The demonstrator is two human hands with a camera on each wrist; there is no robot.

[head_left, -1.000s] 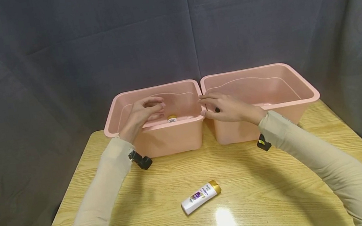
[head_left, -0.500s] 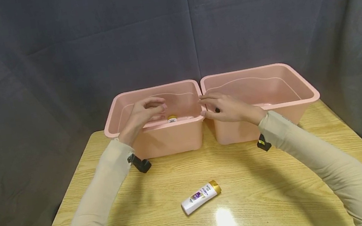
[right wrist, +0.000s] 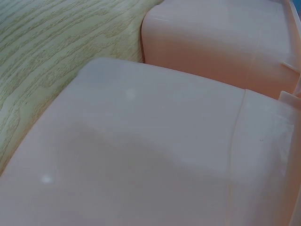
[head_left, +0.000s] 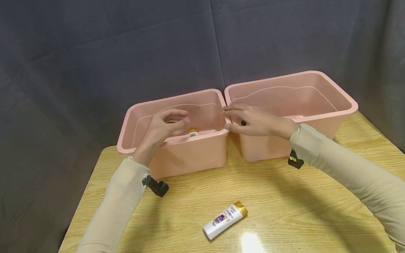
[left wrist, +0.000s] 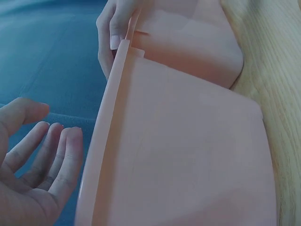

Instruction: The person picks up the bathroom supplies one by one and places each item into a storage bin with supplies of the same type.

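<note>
Left hand (head_left: 160, 129) fingers loose and empty over left bin (head_left: 175, 154) near small bottle (head_left: 192, 133); right hand (head_left: 254, 120) fingers curled on bin rim, should steady bin, reach straight down

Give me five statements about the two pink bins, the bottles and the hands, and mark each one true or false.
1. Two pink plastic bins, the left pink plastic bin and the right pink plastic bin, stand side by side at the back of the wooden table. True.
2. A white bottle with a gold cap stands upright on the table. False: it lies on its side.
3. The left hand holds a bottle. False: its grip is empty, fingers relaxed above the left bin.
4. A small gold-capped bottle sits inside the left bin. True.
5. The right hand rests flat on the table. False: it is at the rims where the bins meet.
</note>
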